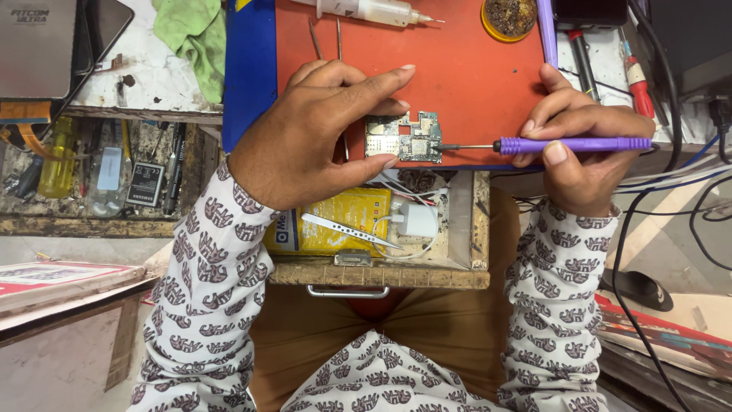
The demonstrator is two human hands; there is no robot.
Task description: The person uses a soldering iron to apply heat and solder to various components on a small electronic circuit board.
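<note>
My left hand (pixel 316 133) rests on the red work mat (pixel 457 69) and pins a small green circuit board (pixel 404 139) between thumb and forefinger at the mat's front edge. My right hand (pixel 583 145) grips a purple soldering iron (pixel 572 144) held level, its thin metal tip touching the board's right edge. Both sleeves are white with a dark pattern.
An open wooden drawer (pixel 381 275) below the mat holds metal tweezers (pixel 347 229), a yellow packet (pixel 335 221) and a white charger (pixel 415 220). A syringe (pixel 366 9), a tin of brass wool (pixel 509 17), a red screwdriver (pixel 637 76) and cables lie at the back and right. A green cloth (pixel 194 38) lies at the left.
</note>
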